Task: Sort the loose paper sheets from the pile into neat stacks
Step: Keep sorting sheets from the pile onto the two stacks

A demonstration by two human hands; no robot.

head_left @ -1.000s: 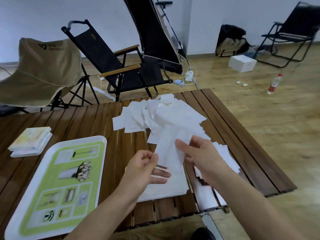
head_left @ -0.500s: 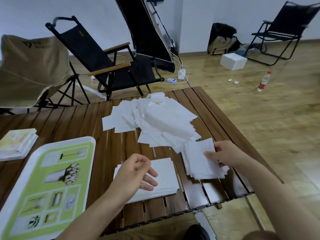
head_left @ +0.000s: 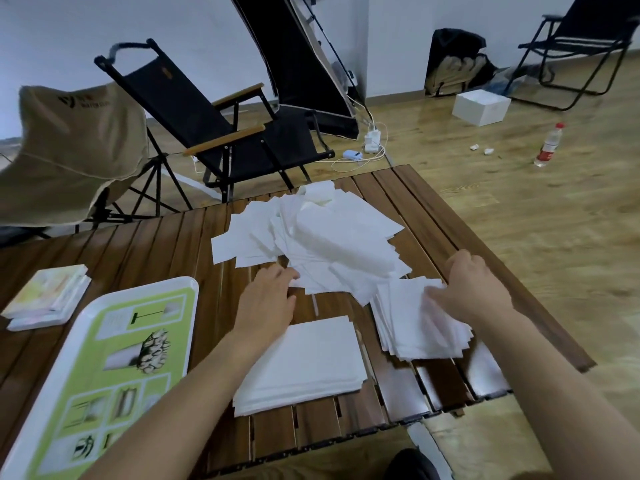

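Left grip [head_left: 268, 299] has reached the pile [head_left: 339, 244], fingers loose; right grip [head_left: 474, 292] lies flat on the right stack [head_left: 401, 317] beside it. Left stack [head_left: 304, 362] looks neat — most sheets remain, I think.

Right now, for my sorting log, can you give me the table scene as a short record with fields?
Loose pile: far middle of table, sheets overlapping untidily
Near stack: squared, by the front edge
Right stack: fanned, edges uneven
Left hand: fingers extended to the pile's near edge
Right hand: rests on the fanned stack; fingers blurred
Tray: green and white, left of the squared stack
Booklets: far left
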